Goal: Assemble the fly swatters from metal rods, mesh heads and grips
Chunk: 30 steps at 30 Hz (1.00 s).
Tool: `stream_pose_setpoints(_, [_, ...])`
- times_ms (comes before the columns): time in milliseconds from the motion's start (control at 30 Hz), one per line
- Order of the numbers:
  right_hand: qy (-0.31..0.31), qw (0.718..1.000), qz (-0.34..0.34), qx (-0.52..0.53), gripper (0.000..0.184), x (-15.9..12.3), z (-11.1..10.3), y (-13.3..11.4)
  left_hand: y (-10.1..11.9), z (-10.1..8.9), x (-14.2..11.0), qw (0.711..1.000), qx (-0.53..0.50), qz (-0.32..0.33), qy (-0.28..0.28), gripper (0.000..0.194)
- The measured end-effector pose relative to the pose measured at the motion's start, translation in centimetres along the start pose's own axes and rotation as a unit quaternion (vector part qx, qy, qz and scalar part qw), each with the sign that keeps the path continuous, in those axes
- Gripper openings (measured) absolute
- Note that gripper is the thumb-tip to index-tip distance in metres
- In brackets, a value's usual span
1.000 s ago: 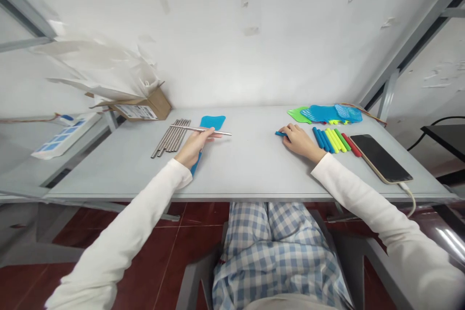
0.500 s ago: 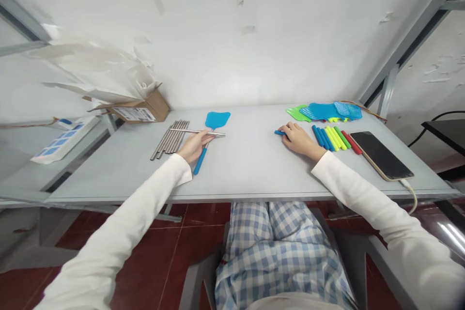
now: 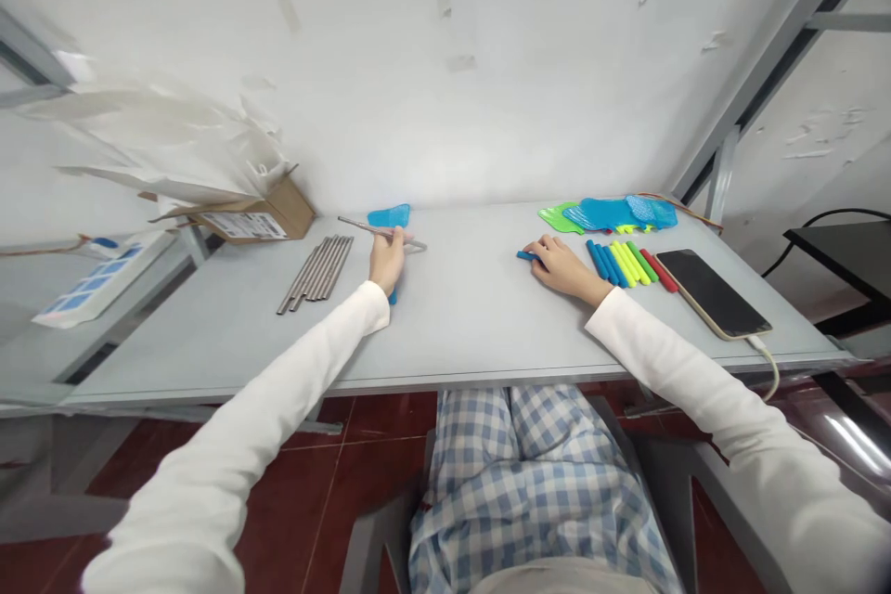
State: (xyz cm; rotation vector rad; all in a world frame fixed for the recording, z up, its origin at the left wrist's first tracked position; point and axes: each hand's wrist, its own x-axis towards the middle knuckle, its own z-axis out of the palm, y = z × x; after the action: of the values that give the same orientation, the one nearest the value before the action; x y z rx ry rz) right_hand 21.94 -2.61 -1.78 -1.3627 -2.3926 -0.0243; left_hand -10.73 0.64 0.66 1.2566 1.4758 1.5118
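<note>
My left hand (image 3: 388,262) is closed around a thin metal tube (image 3: 358,224), whose ends stick out on both sides. Behind and below it lies a fly swatter with a blue head (image 3: 396,215); the hand covers most of its shaft and handle. To its left, several metal tubes (image 3: 316,274) lie side by side on the table. My right hand (image 3: 565,269) rests on the tabletop, fingers closed on a short blue handle grip (image 3: 524,255). Beside it, several blue, yellow, green and red handle grips (image 3: 630,264) form a row.
Blue and green swatter heads (image 3: 613,213) are piled by the wall at the right. A phone (image 3: 714,292) with a white cable lies near the right end. At the back left stand a cardboard box (image 3: 289,209) and a power strip (image 3: 94,283) on a lower ledge.
My left hand has turned and lifted slightly with the metal tube, now covering more of the swatter. My right hand keeps hold of the blue grip. The whole view has shifted a little.
</note>
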Motion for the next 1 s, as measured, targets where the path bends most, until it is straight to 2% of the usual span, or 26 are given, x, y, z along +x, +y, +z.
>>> stream_pose_setpoints(67, [0.007, 1.000, -0.009, 0.016, 0.037, 0.1, 0.2, -0.1, 1.2, 0.4, -1.9, 0.999, -0.037, 0.004, -0.019, 0.022])
stream_pose_setpoints(167, [0.022, 0.998, -0.023, 0.052, 0.038, 0.5, 0.5, -0.4, 2.5, 2.5, -4.3, 0.981, -0.139, -0.048, -0.128, 0.027])
stream_pose_setpoints(233, [0.035, 0.995, -0.027, 0.085, 0.038, 0.7, 0.6, -0.4, 2.6, 4.4, -5.0, 0.961, -0.196, -0.076, -0.181, 0.028])
stream_pose_setpoints(367, [0.073, 0.986, -0.022, 0.147, 0.038, 0.7, 0.4, 0.0, 1.3, 8.3, -4.7, 0.935, -0.277, -0.100, -0.199, 0.027])
stream_pose_setpoints(467, [0.092, 0.982, -0.011, 0.165, 0.037, 0.7, 0.1, 0.2, 0.6, 10.1, -4.3, 0.922, -0.309, -0.121, -0.200, 0.024])
stream_pose_setpoints(567, [0.095, 0.981, -0.001, 0.167, 0.037, 0.7, -0.1, 0.0, 0.5, 10.6, -4.4, 0.921, -0.311, -0.119, -0.202, 0.023])
stream_pose_setpoints(1000, [0.092, 0.991, 0.010, 0.093, 0.040, 0.0, -0.5, -0.5, 0.8, 10.0, -5.0, 0.928, -0.293, -0.089, -0.214, 0.028])
